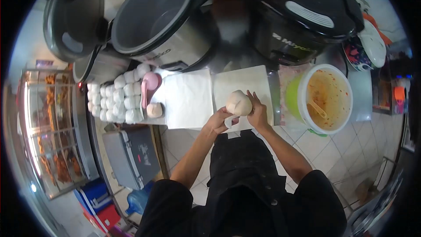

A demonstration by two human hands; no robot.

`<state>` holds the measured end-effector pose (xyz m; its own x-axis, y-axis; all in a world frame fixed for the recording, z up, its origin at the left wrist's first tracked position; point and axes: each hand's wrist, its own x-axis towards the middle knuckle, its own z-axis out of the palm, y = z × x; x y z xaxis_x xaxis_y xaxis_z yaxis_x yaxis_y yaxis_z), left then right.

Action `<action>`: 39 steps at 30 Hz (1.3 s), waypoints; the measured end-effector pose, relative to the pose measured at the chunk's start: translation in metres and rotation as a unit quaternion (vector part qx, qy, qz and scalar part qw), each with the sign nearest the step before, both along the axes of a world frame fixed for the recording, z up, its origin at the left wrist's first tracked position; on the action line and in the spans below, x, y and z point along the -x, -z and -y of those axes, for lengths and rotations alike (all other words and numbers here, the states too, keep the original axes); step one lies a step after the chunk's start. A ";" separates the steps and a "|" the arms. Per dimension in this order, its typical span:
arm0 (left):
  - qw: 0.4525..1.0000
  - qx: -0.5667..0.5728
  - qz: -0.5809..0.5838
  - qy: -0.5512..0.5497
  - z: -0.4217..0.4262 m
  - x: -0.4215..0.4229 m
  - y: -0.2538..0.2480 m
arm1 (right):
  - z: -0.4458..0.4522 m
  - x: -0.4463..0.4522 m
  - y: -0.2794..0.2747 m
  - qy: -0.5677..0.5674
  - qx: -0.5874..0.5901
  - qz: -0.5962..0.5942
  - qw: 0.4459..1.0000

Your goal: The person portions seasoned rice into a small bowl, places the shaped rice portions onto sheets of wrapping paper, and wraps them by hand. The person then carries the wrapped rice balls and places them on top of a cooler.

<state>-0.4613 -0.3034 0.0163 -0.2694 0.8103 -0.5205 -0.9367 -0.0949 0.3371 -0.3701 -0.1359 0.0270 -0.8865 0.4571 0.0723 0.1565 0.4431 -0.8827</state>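
A round, pale beige bundle (239,103), seemingly wrapped in paper, is held between my two hands over the work surface. My left hand (216,122) pinches a white flap at its lower left side. Curled around the right side of the bundle is my right hand (258,113), thumb and fingers against it. Beneath the hands lies a cream paper sheet (243,78), beside a stack of white paper (188,98). What is inside the bundle is hidden. A smaller beige bundle (154,110) sits left of the white paper.
Several white wrapped bundles (118,98) are piled at the left, with a pink scoop (151,81) against them. An open rice cooker (153,15) and a closed black one (302,13) stand behind. On the right, a white tub (349,101) holds a spoon (319,109) and food residue.
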 end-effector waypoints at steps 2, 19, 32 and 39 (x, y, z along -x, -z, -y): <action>0.996 -0.035 0.035 -0.081 0.012 -0.012 -0.015 | 0.003 0.012 -0.027 -0.100 -0.049 -0.082 0.990; 0.898 0.199 -0.263 -0.290 0.169 -0.067 -0.113 | 0.139 0.039 -0.112 -0.462 0.571 0.124 0.668; 0.576 0.318 -0.751 -0.052 0.321 -0.141 -0.171 | 0.286 0.002 -0.126 -0.247 0.581 0.300 0.715; 0.305 0.113 -0.942 -0.081 0.395 -0.124 -0.181 | 0.355 -0.026 -0.122 -0.319 0.582 0.366 0.652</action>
